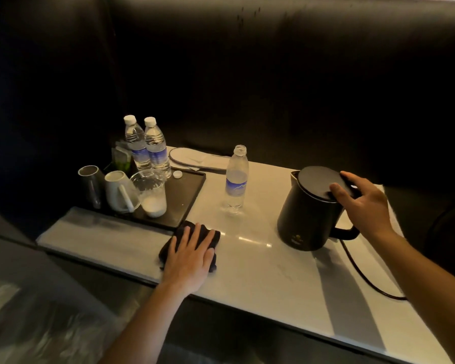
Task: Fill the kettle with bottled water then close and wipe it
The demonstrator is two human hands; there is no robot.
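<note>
A black electric kettle (308,216) stands on the white table (268,274) at the right, its lid down. My right hand (364,203) rests on the lid's near edge, thumb and fingers spread over it. An uncapped water bottle (236,179), almost empty, stands upright in the middle of the table. Its white cap (177,174) lies on the black tray (187,195). My left hand (192,254) lies flat on a dark folded cloth (208,236) near the front edge, pressing it to the table.
The tray at the left holds two sealed water bottles (147,145), a steel cup (91,183), a white mug (120,191) and a plastic cup (151,193). The kettle's black cord (363,274) runs off to the right. White slippers (195,158) lie at the back.
</note>
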